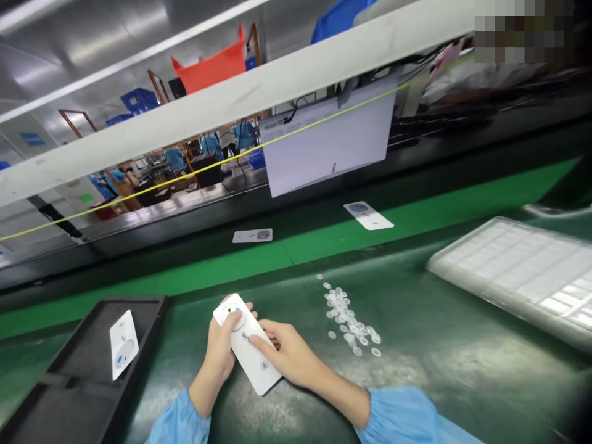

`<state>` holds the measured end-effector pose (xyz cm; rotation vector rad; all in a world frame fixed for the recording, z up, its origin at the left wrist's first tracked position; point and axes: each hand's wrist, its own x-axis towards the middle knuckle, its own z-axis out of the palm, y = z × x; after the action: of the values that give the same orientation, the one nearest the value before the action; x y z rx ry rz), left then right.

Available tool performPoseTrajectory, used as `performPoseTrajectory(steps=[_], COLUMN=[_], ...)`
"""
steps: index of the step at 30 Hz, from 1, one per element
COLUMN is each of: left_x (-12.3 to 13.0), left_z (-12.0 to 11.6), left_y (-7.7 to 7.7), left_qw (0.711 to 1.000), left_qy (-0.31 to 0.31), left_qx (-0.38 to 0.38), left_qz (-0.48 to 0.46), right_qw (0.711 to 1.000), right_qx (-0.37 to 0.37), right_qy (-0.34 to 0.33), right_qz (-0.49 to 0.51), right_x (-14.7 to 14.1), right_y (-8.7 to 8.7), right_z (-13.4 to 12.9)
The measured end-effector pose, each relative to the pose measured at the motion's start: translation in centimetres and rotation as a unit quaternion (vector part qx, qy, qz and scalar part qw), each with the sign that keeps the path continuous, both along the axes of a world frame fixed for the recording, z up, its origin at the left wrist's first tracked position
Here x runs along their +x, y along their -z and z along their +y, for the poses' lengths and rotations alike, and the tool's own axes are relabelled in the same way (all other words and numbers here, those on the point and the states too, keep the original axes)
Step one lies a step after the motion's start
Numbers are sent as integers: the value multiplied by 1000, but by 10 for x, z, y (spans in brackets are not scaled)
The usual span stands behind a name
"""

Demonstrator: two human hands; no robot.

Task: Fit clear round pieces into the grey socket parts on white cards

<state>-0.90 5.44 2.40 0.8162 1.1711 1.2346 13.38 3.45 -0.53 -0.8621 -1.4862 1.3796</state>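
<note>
Both my hands hold a white rectangular panel with rounded corners, a round ring mark near its top end and small dark print lower down. My left hand grips the top left side, its thumb lying over the round mark beside a small blue spot. From the right, my right hand pinches the panel's edge, thumb on the face and fingers partly hidden behind. Several small clear discs lie scattered on the green table to the right of my hands.
At left, a black tray holds a similar white panel. Two more panels, a left one and a right one, lie along the green strip beyond. A clear compartmented tray stands at right, under a grey-white board.
</note>
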Motion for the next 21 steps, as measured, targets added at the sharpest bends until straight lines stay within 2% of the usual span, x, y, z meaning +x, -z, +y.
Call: performPoseTrajectory(steps=[2, 4, 7, 12, 14, 16, 19, 21], left_x=[-3, -6, -6, -5, -5, -4, -4, -4], left_z=[-9, -13, -15, -17, -18, -18, -17, -17], left_y=[3, 4, 2, 1, 2, 4, 7, 8], left_qw=[999, 999, 998, 994, 993, 993, 991, 981], left_qy=[-14, 4, 55, 97, 102, 99, 78, 79], left_qx=[-30, -34, -32, -29, -35, -39, 9, 60], left_qz=[-5, 13, 27, 47, 42, 46, 109, 165], right_qw=[1000, 999, 997, 993, 991, 980, 943, 916], right_qx=[0, -31, -57, -19, 29, 117, 257, 310], right_qy=[-12, -5, 44, 114, 130, 141, 135, 142], right_qz=[-23, -10, 13, 4, -28, -79, -164, -211], right_x=[3, 7, 16, 29, 31, 31, 30, 29], right_y=[-3, -4, -3, 0, -1, -4, -9, -10], right_z=[-6, -6, 1, 5, 2, -4, -11, -14])
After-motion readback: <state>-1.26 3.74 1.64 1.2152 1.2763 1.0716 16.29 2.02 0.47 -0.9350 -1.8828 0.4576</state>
